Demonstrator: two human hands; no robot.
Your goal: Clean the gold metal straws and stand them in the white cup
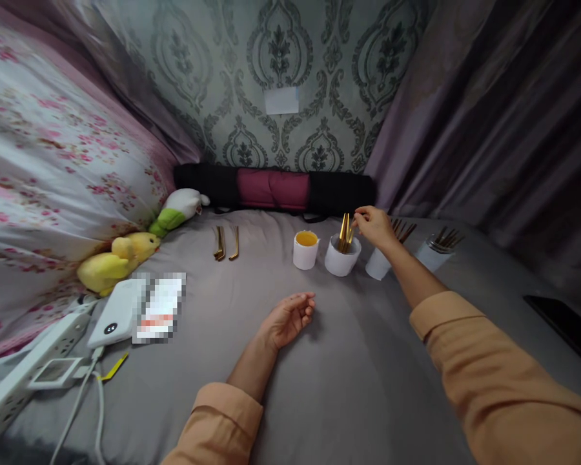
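My right hand [374, 226] is above a white cup [341, 263], thumb and fingers pinched at the top of a slim gold utensil [351, 232]. Several more gold utensils [343, 232] stand upright in that cup; their lower ends are hidden. My left hand [290, 318] rests on the grey sheet, its fingers curled with nothing seen in them. Left of the cup is a smaller white cup [305, 257] with a yellow inside. Farther left, several thin gold rods with bent ends [219, 244] lie together, and one group [234, 243] lies slightly apart.
Behind my right forearm, a white container [378, 263] and a jar wrapped in white [432, 255] hold brown sticks. A black and maroon roll [274, 188] lies against the wall. Plush toys [121, 258], a power bank [119, 313] and a power strip [33, 368] are left; a dark phone-like slab [564, 326] is right.
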